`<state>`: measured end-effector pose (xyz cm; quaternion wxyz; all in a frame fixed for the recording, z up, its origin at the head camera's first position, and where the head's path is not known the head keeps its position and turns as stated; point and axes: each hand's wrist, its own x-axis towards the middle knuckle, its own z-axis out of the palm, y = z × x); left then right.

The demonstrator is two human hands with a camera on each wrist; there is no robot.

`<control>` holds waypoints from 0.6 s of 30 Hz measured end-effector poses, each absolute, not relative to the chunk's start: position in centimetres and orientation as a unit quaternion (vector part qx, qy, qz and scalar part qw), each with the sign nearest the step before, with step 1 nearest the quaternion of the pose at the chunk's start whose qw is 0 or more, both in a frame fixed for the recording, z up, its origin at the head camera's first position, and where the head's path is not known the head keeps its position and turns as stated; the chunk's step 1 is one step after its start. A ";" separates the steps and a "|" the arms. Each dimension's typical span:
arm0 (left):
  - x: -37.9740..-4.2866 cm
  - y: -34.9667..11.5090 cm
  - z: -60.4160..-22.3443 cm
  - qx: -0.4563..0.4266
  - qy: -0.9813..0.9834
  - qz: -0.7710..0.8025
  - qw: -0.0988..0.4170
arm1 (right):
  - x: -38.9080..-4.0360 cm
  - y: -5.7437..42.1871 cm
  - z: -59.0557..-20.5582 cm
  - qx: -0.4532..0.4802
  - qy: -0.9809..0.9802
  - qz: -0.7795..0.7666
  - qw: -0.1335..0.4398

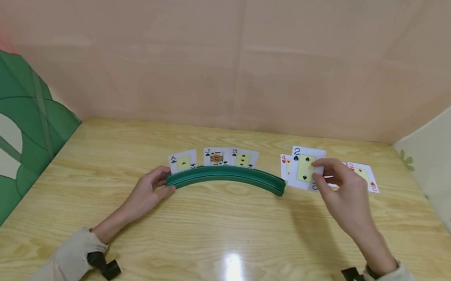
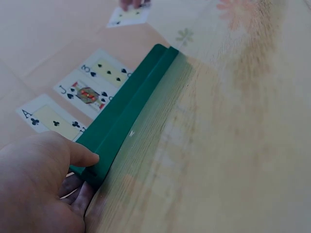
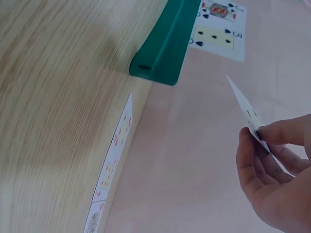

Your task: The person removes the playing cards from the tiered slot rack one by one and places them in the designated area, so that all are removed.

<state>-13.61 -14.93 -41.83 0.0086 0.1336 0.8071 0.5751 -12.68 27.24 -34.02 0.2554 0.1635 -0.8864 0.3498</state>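
I found the green card rack [image 1: 229, 173] on the surface [image 1: 194, 233], an ace of clubs [image 1: 184, 161], a jack [image 1: 215, 158] and a spade card [image 1: 243, 158] standing along it. My left hand [image 1: 149, 192] gripped the rack's left end. My right hand [image 1: 345, 199] pinched the two of spades [image 1: 305, 170] just beyond its right end, near loose cards [image 1: 370, 177]. I judged the step to be loading this card; the next move called for lowering its bottom edge squarely into the groove, rack steadied.

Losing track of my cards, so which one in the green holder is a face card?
The jack of spades, middle of the three; only it shows a figure.
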 end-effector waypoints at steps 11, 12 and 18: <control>-13.6 -14.9 -41.8 0.132 0.808 0.574 0.011 | -13.4 28.4 -34.8 0.128 -0.902 0.341 0.231; -13.6 -14.9 -41.7 0.132 0.808 0.574 0.011 | -13.4 28.5 -34.9 0.125 -0.904 0.340 0.226; -13.5 -14.9 -41.6 0.132 0.808 0.575 0.013 | -13.7 28.9 -35.3 0.127 -0.913 0.335 0.195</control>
